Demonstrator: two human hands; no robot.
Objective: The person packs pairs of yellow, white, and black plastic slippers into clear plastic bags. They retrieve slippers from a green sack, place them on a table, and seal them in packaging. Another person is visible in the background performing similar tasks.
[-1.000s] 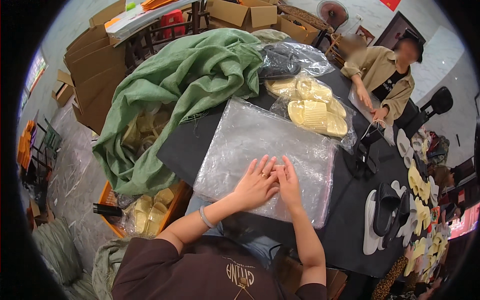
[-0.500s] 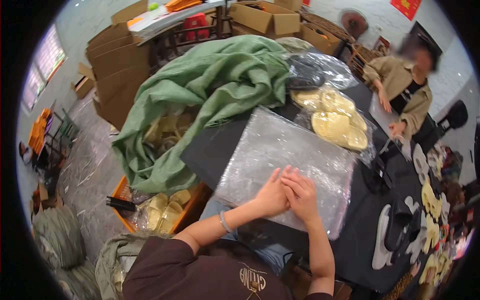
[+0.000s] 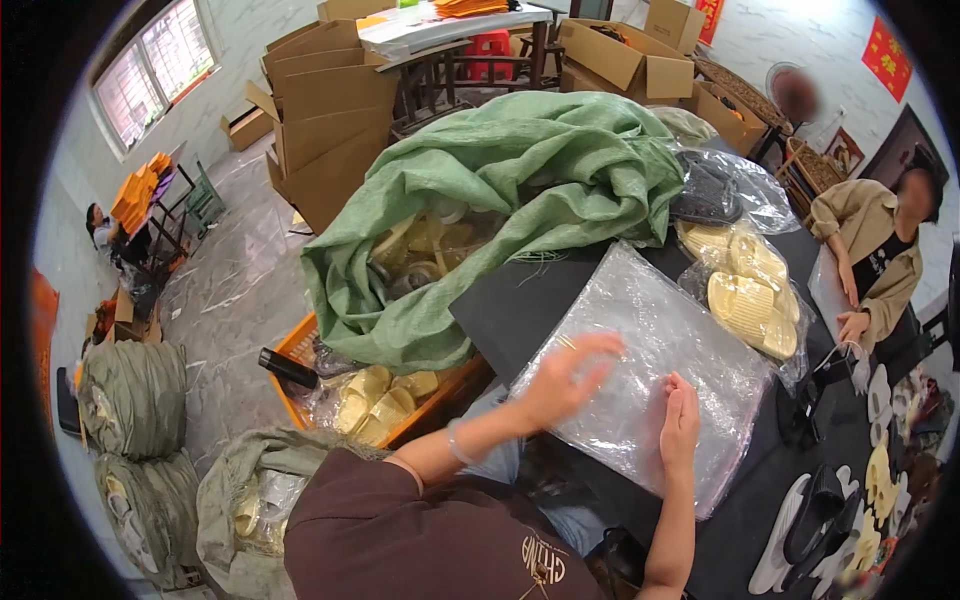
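A stack of clear plastic bags (image 3: 640, 330) lies flat on the black tabletop in front of me. Over its left part hovers my left hand (image 3: 568, 382), fingers spread and a little blurred, holding nothing. My right hand (image 3: 680, 425) is stretched out edge-on above the right side of the stack, its fingers straight and close together. Whether it touches the plastic I cannot tell. Beyond the stack, yellow slippers (image 3: 748, 305) lie in clear bags. A large green woven sack (image 3: 480, 170) sprawls to the left, more wrapped slippers showing in its mouth.
An orange crate (image 3: 300, 345) with bagged yellow slippers stands left of the table. Loose white and black slippers (image 3: 790, 530) line its right side. At the far right sits a person (image 3: 880, 250) with hands on a plastic sheet. Cardboard boxes (image 3: 330, 110) stand behind.
My hands were together over the bags; now they are apart, the left one up and leftward, the right one to the right. The whole view has shifted, showing more of the room's left side.
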